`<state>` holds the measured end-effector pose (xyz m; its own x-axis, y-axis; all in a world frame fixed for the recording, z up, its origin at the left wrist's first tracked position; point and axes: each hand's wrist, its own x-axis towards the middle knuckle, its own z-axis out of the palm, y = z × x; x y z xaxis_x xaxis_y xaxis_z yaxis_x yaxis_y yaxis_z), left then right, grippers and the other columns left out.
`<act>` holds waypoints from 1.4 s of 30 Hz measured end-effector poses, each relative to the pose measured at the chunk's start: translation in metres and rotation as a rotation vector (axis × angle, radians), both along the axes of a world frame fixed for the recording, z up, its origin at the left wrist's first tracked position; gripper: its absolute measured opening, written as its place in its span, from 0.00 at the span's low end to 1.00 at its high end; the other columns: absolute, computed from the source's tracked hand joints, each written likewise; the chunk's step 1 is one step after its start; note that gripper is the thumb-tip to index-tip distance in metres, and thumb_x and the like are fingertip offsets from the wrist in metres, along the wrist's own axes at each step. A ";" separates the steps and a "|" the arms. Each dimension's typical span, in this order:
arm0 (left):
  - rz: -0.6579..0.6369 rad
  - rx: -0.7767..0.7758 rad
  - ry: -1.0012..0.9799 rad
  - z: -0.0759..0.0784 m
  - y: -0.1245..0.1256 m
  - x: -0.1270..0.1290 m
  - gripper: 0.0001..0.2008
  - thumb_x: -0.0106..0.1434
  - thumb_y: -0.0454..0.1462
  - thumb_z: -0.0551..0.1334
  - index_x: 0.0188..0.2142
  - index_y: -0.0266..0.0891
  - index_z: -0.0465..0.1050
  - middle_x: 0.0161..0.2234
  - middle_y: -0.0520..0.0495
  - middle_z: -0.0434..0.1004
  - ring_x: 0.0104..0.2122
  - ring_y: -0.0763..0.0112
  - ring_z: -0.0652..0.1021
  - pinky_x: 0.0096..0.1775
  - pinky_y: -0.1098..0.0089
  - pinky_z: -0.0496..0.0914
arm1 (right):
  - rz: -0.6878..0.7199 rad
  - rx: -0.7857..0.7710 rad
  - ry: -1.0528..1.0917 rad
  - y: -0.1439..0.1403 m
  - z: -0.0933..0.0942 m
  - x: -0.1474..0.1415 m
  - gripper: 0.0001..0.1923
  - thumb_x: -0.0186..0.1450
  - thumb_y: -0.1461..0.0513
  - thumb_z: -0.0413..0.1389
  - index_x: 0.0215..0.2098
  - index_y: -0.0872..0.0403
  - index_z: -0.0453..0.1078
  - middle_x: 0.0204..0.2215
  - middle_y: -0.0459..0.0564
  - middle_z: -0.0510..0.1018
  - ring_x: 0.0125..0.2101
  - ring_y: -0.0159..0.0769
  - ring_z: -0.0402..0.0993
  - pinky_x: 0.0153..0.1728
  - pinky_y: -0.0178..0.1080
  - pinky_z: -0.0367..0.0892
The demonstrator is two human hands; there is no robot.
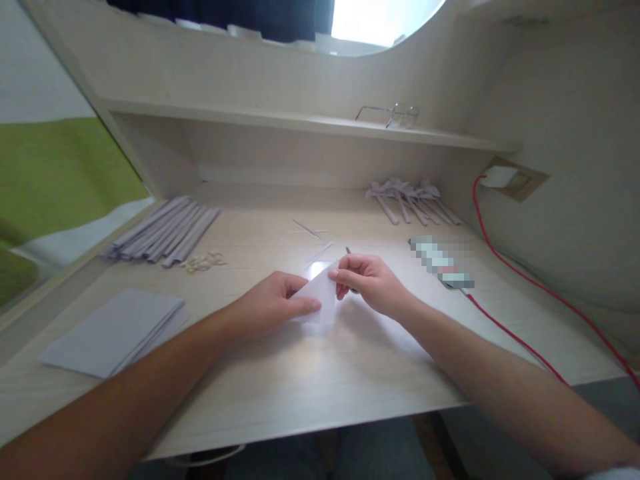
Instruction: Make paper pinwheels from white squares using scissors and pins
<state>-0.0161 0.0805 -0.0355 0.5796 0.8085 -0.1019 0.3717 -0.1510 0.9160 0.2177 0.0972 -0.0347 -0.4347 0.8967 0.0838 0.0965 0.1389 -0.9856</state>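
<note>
A small folded piece of white paper is held up just above the desk. My left hand is closed on its left side, thumb on top. At the paper's upper right corner, the thumb and fingers of my right hand pinch it. A thin dark object pokes out behind my right hand; its kind is mostly hidden. Thin white paper strips lie on the desk beyond the paper.
Rolled paper tubes and a pile of rubber bands lie at left, with stacked paper nearer. Paper sticks with folded tops lie back right. A phone has a red cable. Glasses sit on the shelf.
</note>
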 end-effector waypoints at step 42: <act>0.466 0.037 -0.340 -0.005 -0.007 0.013 0.11 0.56 0.42 0.67 0.33 0.34 0.78 0.27 0.47 0.80 0.27 0.67 0.78 0.30 0.70 0.69 | -0.123 -0.030 -0.764 0.042 0.011 0.062 0.15 0.58 0.54 0.61 0.20 0.55 0.69 0.18 0.46 0.69 0.20 0.32 0.60 0.24 0.37 0.49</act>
